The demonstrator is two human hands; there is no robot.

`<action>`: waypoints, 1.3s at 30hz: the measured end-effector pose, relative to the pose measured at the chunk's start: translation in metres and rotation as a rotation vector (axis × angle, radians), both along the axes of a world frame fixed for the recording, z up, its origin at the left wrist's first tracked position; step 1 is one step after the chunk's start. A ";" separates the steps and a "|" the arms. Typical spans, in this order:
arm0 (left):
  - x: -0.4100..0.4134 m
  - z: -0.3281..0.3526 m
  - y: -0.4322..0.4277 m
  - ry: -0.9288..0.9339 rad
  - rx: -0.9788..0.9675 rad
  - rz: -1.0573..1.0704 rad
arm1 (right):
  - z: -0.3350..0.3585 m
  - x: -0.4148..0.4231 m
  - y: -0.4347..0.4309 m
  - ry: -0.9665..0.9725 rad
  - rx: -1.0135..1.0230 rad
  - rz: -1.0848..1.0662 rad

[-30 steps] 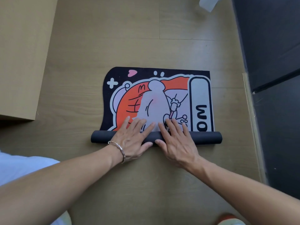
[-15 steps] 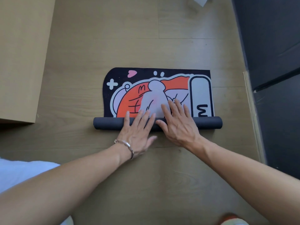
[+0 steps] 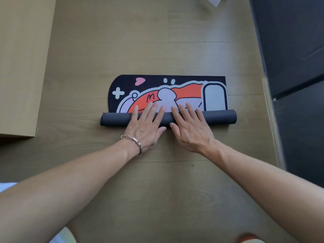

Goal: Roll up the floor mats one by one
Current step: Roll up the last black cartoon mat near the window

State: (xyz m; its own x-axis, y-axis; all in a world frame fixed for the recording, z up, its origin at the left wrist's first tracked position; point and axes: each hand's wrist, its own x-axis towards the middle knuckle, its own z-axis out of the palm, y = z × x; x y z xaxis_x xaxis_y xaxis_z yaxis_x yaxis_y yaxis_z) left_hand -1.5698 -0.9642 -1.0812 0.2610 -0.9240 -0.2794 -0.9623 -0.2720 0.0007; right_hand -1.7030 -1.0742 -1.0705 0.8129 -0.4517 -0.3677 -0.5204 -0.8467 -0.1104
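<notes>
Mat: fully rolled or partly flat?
Partly rolled. The left hand and right hand press the dark roll; its printed section lies flat on the floor.

I could not see the middle of the mat roll (image 3: 219,118) under the left hand (image 3: 145,128) and right hand (image 3: 190,131), and the top edge cut off a white scrap (image 3: 214,0)

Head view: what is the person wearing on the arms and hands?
The left hand has a silver bangle on its wrist. The right hand wears nothing. Neither has a glove or ring, and no sleeve reaches either wrist. White fabric at the frame's left edge, by the left arm, may be a sleeve.
</notes>
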 end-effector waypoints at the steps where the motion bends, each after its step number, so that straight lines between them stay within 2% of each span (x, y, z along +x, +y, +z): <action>1: -0.001 -0.002 0.004 -0.030 -0.030 -0.018 | -0.001 0.005 -0.005 0.001 0.003 -0.005; 7: -0.007 -0.007 0.011 -0.129 -0.070 -0.022 | -0.005 0.023 -0.022 0.032 0.063 -0.039; 12: 0.009 0.011 -0.015 -0.162 -0.016 -0.065 | -0.001 0.029 -0.029 0.072 0.093 -0.057; 16: 0.009 0.020 -0.024 -0.119 0.067 -0.081 | 0.002 0.029 -0.029 0.093 0.118 -0.058; 21: 0.007 0.029 -0.016 -0.098 0.073 -0.144 | 0.007 0.022 -0.020 0.121 0.162 -0.045; 26: -0.010 0.035 0.022 -0.011 0.061 -0.255 | 0.011 -0.013 0.022 0.144 0.171 -0.014; 29: -0.026 0.031 0.052 0.012 0.131 -0.379 | 0.010 -0.042 0.055 0.159 0.211 0.006; 31: -0.029 0.025 0.062 0.042 0.119 -0.418 | 0.010 -0.057 0.069 0.108 0.140 0.041; 37: -0.013 0.025 0.045 0.121 0.082 -0.361 | 0.011 -0.069 0.093 -0.032 0.038 0.100; 39: -0.008 0.025 0.042 0.130 0.093 -0.308 | 0.011 -0.066 0.093 -0.004 0.036 0.086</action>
